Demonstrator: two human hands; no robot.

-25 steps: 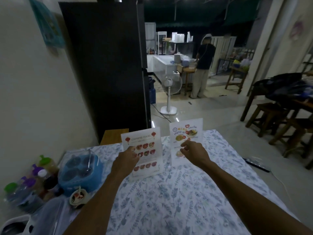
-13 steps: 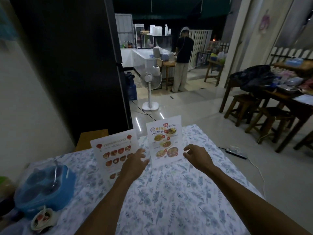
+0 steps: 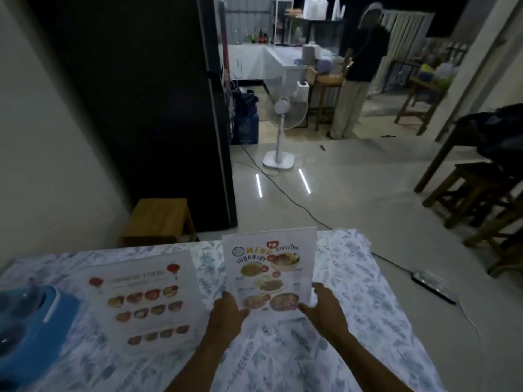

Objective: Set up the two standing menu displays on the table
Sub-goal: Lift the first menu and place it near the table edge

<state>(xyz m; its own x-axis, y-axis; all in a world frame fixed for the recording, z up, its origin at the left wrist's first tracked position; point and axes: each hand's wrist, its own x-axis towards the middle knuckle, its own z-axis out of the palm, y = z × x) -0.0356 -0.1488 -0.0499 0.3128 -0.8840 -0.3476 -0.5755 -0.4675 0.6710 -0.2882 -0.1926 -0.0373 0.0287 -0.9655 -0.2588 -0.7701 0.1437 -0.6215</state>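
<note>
Two clear standing menu displays stand on the table with a floral cloth (image 3: 283, 349). The Thai food menu display (image 3: 268, 271) is upright near the table's far edge. My left hand (image 3: 227, 312) grips its lower left corner and my right hand (image 3: 325, 309) holds its lower right corner. The Chinese food menu display (image 3: 144, 301) stands to the left, leaning back a little, with no hand on it.
A blue lidded container (image 3: 28, 321) sits at the table's left edge. Beyond the table are a wooden stool (image 3: 158, 219), a tall black cabinet (image 3: 141, 94), a white floor fan (image 3: 281, 120), a floor cable, a person standing at the back and wooden stools (image 3: 475, 190) at right.
My left hand has left the Chinese food menu and moved right to the Thai menu. Both hands now hold the Thai menu's lower corners. The view has shifted left and tilted up.
</note>
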